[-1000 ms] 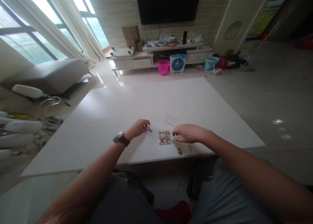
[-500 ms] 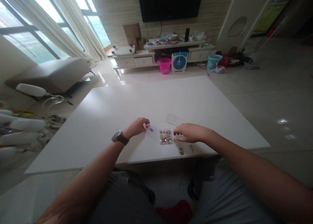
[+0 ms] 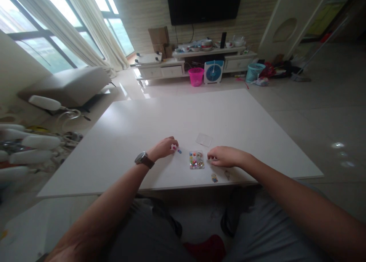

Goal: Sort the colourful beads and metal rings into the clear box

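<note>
My left hand [image 3: 165, 147], with a watch on its wrist, rests on the white table [image 3: 148, 121] and pinches a small pink and blue piece [image 3: 176, 149] at its fingertips. Just right of that lies a small clear box [image 3: 196, 160] filled with several coloured bits. My right hand [image 3: 224, 156] lies curled on the table right beside the box; whether it holds anything is hidden. The box's clear lid [image 3: 204, 139] lies flat a little farther back. Two tiny figures [image 3: 214, 177] sit near the table's front edge.
Beyond the table stand a low TV cabinet [image 3: 185, 62], a pink basket [image 3: 196, 76], a blue fan [image 3: 213, 71] and a teal basket [image 3: 254, 71]. A grey sofa [image 3: 65, 87] and white objects are on the left. My legs are under the table's front edge.
The view has shifted slightly, so everything sits a bit further right in the frame. Both hands stay in nearly the same places by the box.
</note>
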The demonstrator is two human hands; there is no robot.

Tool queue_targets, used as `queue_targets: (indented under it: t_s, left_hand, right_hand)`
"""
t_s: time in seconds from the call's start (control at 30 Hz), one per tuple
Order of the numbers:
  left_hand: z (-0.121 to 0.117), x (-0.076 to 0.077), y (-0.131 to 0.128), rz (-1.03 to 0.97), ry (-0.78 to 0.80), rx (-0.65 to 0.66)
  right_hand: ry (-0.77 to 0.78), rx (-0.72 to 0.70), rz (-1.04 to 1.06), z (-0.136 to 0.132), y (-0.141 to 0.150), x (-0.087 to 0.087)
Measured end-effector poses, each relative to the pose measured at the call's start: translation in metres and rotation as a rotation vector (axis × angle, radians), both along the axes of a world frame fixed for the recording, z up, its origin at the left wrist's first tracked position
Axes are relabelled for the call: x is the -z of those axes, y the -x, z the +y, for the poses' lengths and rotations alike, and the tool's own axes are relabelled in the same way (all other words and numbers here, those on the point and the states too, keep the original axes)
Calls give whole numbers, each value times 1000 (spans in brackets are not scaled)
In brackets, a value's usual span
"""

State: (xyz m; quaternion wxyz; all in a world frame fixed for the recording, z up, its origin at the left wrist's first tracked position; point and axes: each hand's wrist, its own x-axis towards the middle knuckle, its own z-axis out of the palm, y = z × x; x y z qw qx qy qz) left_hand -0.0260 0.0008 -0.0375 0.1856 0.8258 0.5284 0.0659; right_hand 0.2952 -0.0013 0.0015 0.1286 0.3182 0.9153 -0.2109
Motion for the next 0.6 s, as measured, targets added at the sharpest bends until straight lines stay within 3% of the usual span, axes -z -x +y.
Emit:
queue_targets:
  t_s: [0.27, 0.6]
  left_hand:
    - [-3, -3, -11, -41, 38, 78]
    - [-4, 0, -18, -43, 53, 139]
  right_hand:
    - [-11, -25, -2, 2, 1, 4]
    - [-19, -15, -19, -4, 3, -5]
